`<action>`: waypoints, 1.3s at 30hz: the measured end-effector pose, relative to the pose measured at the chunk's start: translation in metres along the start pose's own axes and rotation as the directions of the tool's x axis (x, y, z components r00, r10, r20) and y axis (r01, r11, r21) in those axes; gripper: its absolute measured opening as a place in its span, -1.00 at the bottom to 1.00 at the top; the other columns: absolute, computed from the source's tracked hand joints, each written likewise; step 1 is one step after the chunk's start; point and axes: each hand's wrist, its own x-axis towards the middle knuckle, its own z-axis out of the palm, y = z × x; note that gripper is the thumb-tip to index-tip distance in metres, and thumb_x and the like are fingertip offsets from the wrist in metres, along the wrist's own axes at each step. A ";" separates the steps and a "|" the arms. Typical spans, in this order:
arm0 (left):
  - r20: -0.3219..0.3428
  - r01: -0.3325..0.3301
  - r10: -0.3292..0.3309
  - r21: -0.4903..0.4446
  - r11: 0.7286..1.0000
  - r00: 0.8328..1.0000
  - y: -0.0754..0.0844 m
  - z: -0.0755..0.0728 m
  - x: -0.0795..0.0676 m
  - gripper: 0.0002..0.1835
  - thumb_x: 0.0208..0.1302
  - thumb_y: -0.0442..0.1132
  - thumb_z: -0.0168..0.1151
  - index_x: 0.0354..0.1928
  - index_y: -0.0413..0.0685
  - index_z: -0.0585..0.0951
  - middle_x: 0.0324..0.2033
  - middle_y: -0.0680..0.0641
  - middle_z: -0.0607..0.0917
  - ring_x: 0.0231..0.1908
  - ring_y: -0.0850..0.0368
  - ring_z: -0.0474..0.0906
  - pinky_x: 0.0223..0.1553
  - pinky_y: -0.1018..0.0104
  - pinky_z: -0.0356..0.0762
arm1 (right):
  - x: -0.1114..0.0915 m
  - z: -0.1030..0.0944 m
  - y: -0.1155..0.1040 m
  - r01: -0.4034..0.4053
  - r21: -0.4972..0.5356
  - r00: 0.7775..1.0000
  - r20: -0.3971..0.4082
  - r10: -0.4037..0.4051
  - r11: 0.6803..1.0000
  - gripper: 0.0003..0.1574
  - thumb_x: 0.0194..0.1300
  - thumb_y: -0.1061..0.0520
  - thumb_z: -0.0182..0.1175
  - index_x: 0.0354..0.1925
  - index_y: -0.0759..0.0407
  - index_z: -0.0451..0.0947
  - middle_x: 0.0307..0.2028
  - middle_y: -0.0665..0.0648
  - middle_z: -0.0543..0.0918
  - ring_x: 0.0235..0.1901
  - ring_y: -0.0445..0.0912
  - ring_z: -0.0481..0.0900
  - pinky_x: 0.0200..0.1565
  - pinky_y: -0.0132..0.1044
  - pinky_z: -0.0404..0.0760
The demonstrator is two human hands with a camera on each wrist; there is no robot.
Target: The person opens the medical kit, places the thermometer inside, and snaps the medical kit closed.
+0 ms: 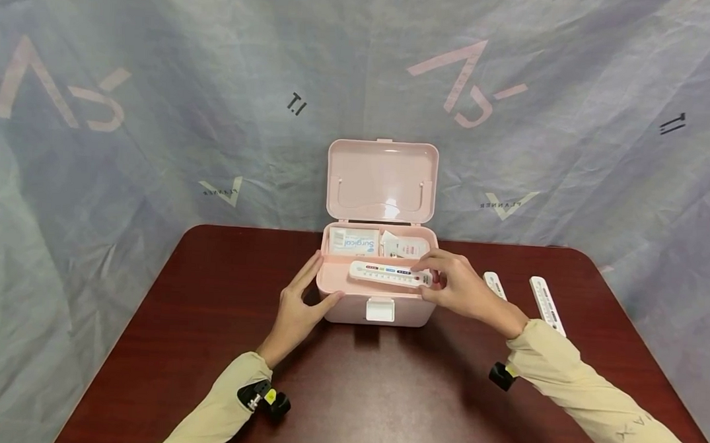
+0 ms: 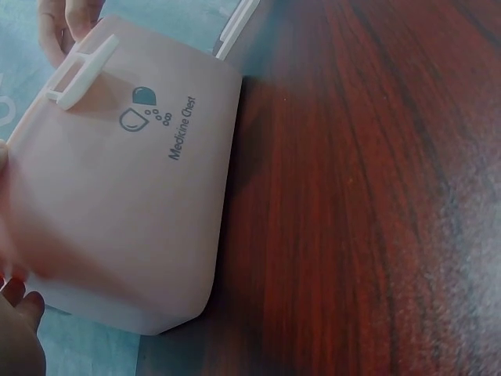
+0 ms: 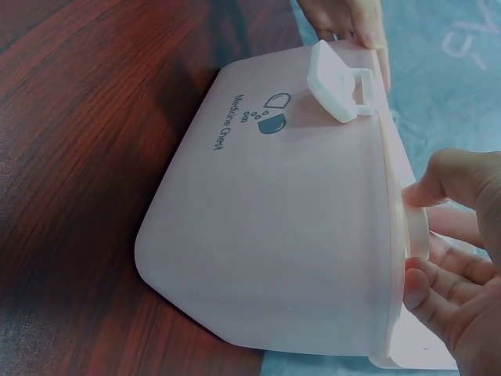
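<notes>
A pink medicine chest (image 1: 404, 311) stands with its lid (image 1: 383, 176) raised. My right hand (image 1: 460, 285) pinches one end of a white wall thermometer (image 1: 382, 273), which lies lengthwise over the front part of the chest's opening. In the right wrist view, the thermometer (image 3: 417, 231) shows edge-on between thumb and fingers, right at the rim. My left hand (image 1: 297, 315) rests at the chest's left front corner, fingers extended along the side and thumb on the front rim. Only part of the left hand (image 2: 19, 333) shows in its own wrist view.
A packet marked Surgical (image 1: 354, 241) and a white packet (image 1: 410, 247) fill the chest's rear compartments. Two more thermometers, one partly behind the right hand (image 1: 495, 284) and one farther right (image 1: 546, 306), lie on the dark red table (image 1: 208, 321). A grey curtain (image 1: 247, 111) hangs behind.
</notes>
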 end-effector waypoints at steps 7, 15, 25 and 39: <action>-0.003 -0.011 0.011 0.015 1.000 1.000 -0.024 0.003 0.000 -0.17 0.06 -0.17 0.45 0.37 -0.15 0.29 0.36 -0.07 0.27 0.36 0.10 0.15 0.29 0.24 0.20 | 0.003 0.003 0.001 0.019 0.004 1.000 0.016 -0.019 1.000 -0.70 -0.12 0.34 0.33 -0.28 0.26 0.65 -0.34 0.07 0.57 -0.55 -0.14 0.42 -0.56 -0.35 0.43; 0.002 -0.002 0.002 0.016 1.000 1.000 -0.025 0.003 -0.001 -0.17 0.08 -0.12 0.44 0.38 -0.11 0.29 0.37 -0.01 0.26 0.36 0.12 0.14 0.29 0.23 0.20 | 0.005 0.004 0.001 0.025 -0.018 0.999 0.039 -0.025 1.000 -0.71 -0.10 0.32 0.35 -0.28 0.24 0.66 -0.32 0.06 0.59 -0.53 -0.14 0.45 -0.54 -0.35 0.45; 0.001 -0.007 0.007 0.019 1.000 1.000 0.012 -0.003 0.000 -0.21 0.06 -0.33 0.43 0.32 -0.34 0.30 0.33 -0.24 0.29 0.33 -0.17 0.18 0.27 0.15 0.24 | 0.009 0.006 0.001 0.046 0.002 0.998 0.051 -0.046 0.999 -0.73 -0.08 0.34 0.35 -0.28 0.25 0.66 -0.34 0.06 0.61 -0.54 -0.12 0.46 -0.56 -0.31 0.48; -0.003 -0.021 0.021 0.018 1.000 1.000 0.013 -0.004 0.001 -0.22 0.06 -0.34 0.43 0.32 -0.32 0.31 0.32 -0.27 0.30 0.32 -0.18 0.19 0.27 0.11 0.22 | 0.014 0.007 0.001 0.038 0.008 0.991 0.124 -0.039 0.999 -0.76 0.00 0.36 0.32 -0.27 0.25 0.67 -0.29 0.09 0.60 -0.56 -0.13 0.48 -0.55 -0.25 0.53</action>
